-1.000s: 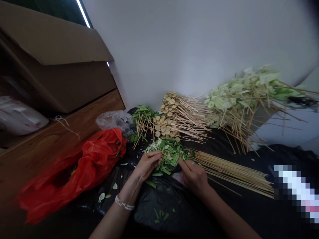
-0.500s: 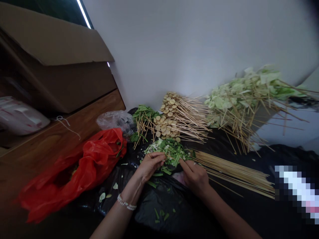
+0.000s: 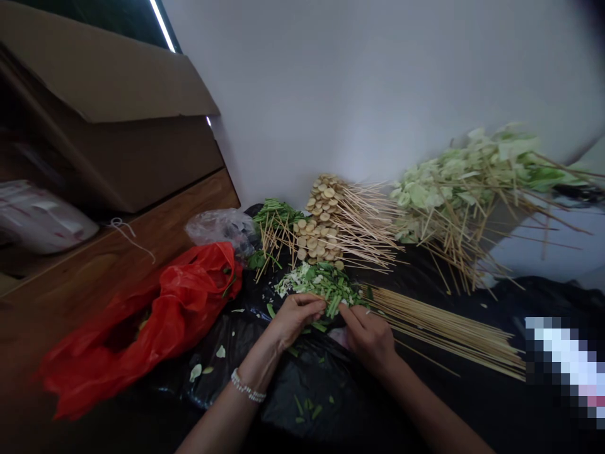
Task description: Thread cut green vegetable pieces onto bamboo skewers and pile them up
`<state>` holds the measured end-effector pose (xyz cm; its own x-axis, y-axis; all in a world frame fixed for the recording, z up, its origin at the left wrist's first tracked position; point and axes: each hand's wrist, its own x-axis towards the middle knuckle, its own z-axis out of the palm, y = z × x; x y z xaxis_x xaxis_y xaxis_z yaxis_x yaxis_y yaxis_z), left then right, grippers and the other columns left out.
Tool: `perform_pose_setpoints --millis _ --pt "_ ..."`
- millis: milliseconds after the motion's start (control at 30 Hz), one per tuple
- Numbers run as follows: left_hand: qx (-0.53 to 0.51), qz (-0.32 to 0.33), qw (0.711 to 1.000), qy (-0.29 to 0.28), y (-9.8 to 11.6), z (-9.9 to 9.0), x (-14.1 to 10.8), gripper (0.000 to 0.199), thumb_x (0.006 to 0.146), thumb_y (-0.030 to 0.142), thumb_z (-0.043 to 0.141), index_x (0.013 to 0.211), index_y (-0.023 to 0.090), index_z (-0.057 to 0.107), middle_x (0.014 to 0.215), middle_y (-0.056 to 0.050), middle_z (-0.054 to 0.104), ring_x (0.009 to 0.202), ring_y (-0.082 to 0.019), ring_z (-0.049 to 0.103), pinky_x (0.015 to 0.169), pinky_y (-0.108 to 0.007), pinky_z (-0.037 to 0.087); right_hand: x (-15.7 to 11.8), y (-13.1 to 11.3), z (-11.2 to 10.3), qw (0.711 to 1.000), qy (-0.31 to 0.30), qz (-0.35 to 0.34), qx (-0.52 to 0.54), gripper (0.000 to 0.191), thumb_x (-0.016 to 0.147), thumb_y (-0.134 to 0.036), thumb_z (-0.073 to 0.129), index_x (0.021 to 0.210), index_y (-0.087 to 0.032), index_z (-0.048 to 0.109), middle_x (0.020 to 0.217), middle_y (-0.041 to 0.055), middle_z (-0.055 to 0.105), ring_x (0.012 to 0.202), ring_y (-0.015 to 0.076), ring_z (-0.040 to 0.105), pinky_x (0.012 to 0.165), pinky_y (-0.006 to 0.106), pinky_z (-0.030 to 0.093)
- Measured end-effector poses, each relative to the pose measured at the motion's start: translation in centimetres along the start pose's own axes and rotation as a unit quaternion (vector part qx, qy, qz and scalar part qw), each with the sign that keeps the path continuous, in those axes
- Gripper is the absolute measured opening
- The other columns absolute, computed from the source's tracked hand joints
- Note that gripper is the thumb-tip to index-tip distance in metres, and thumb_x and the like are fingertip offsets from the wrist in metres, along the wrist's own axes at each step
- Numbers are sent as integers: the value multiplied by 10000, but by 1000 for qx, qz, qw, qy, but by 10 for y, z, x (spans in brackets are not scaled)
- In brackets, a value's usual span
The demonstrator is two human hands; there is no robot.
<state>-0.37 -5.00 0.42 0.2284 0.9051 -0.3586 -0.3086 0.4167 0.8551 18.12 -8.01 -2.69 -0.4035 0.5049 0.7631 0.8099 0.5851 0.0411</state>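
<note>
While a red bag (image 3: 193, 284) sits far L, the person's L hand (image 3: 295, 318) has its grip pinched tog., tho on what can't be told. Just past & betw. the hands, the cut greens (image 3: 341, 291) lie piled on black plastic (image 3: 278, 397); prob. light, soft, a bit slippery & easy to squash, so best held gently mid-stem. R hand (image 3: 371, 331) curls by the pile; can't tell if its grip is tog. or apart. Thin sticks (image 3: 444, 328) lie R, prob. light & stiff.
</note>
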Motion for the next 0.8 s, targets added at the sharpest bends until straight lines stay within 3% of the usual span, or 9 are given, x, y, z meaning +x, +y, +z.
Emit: perform_pose_setpoints --millis 167,367,433,533,667,800 --pt "5 19 1000 0 -2 1 2 315 531 328 864 737 122 744 660 -12 649 613 -73 561 612 -179 437 1 1 2 1000 4 0 -8 324 846 -41 413 1074 -88 638 730 41 619 615 131 523 589 272 349" --pt "111 130 982 83 19 -32 6 366 617 461 780 797 144 745 765 -46 706 662 -123 588 662 -233 447 1 5 -2 1000 -5 25 -15 322 853 -52 396 1068 -111 629 702 31 602 603 127 504 564 270 317" --pt "210 173 956 109 24 -44 4 315 646 432 757 777 146 738 759 -47 711 668 -144 593 661 -247 443 2 6 -2 1000 -5 24 -13 316 857 -52 394 1066 -110 625 708 34 605 614 127 507 571 266 319" --pt "376 202 899 95 24 -51 -1 204 688 355 713 738 158 731 745 -49 708 687 -170 602 666 -263 437 2 5 -2 1000 0 16 -11 310 864 -47 394 1064 -113 622 699 30 602 609 126 505 575 264 320" --pt "545 209 809 70 12 -42 -8 123 739 294 657 724 190 719 736 -25 669 677 -157 587 638 -251 406 2 4 0 1000 -4 11 -6 315 870 -42 388 1071 -111 621 687 25 590 591 126 496 579 264 322" --pt "641 201 734 102 3 -33 -12 120 753 316 657 806 215 694 804 -21 643 763 -175 597 646 -253 391 2 4 -1 1000 -8 11 -7 308 870 -47 398 1067 -102 627 684 29 590 597 131 504 580 263 330"
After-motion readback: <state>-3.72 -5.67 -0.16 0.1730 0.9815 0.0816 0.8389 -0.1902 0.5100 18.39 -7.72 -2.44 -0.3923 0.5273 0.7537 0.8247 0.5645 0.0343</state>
